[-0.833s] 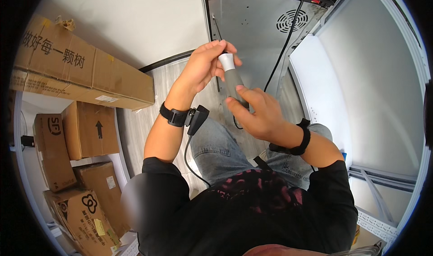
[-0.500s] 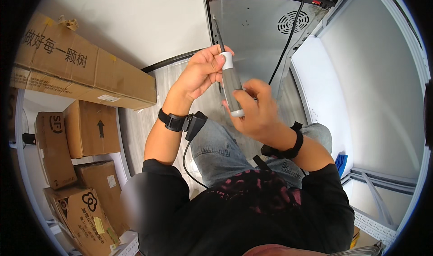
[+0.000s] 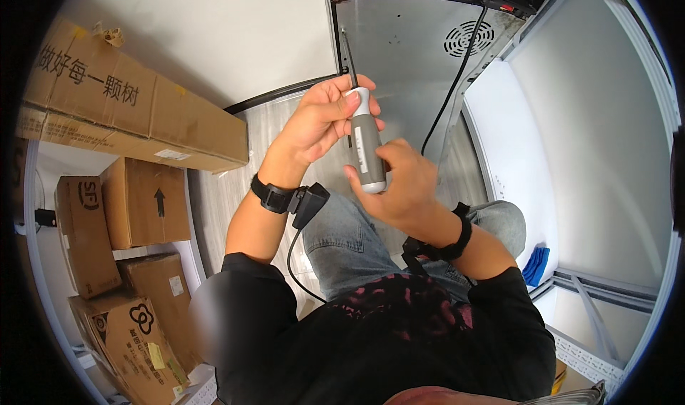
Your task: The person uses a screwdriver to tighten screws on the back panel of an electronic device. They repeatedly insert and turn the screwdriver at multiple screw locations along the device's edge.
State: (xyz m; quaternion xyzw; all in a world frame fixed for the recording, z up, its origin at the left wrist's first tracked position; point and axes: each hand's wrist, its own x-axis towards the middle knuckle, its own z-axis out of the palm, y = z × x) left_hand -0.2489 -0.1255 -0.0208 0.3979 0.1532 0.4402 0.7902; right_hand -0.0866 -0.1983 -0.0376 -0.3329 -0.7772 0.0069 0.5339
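Note:
A screwdriver (image 3: 368,144) with a grey handle, white ends and a slim dark shaft is held up in front of my knees, its tip away from me. Thumb and fingers of my left hand (image 3: 318,118) are closed round the white collar where shaft meets handle. At the butt end, my right hand (image 3: 407,184) loosely cups the handle, thumb on its left side and curled fingers on its right. A pale label strip shows on the handle. The shaft's tip appears in front of a grey metal panel (image 3: 407,69); I cannot tell whether it touches anything.
A black cable (image 3: 454,84) hangs down the panel past a round vent (image 3: 469,39). Cardboard boxes (image 3: 146,205) are stacked on shelving at left. White panels (image 3: 510,141) stand at right, with a blue cloth-like item (image 3: 536,266). A cable runs from my left wrist strap (image 3: 275,192).
My right fingers have shifted from over the handle to its right side, and its label strip has come into view. My left hand keeps its grip on the collar.

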